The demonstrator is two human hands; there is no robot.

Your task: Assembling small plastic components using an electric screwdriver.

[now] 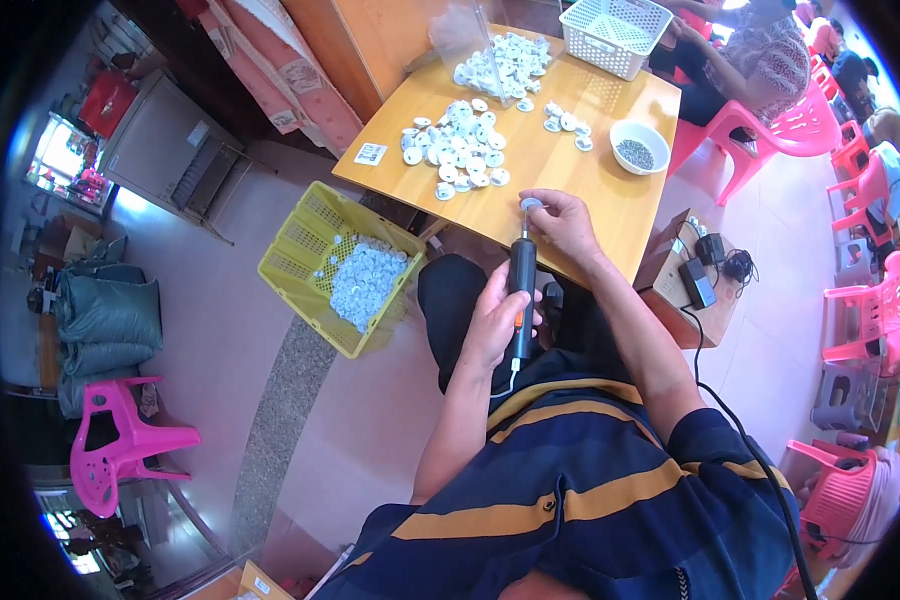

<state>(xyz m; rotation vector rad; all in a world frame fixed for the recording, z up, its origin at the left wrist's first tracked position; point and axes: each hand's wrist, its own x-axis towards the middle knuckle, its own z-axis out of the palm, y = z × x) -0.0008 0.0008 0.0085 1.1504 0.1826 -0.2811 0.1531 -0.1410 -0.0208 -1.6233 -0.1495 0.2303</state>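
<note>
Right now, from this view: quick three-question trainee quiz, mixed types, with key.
1. Which hand holds the black corded tool?
2. True or false: the white bowl stands on the wooden table.
3. The right hand has its fingers on:
A) a red cup
B) a white disc
C) a folded cloth

Key: 1. The left hand. 2. True. 3. B.

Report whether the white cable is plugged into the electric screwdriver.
Plugged in, it appears: the cable's white plug meets the lower end of the electric screwdriver, held in the left hand.
</note>
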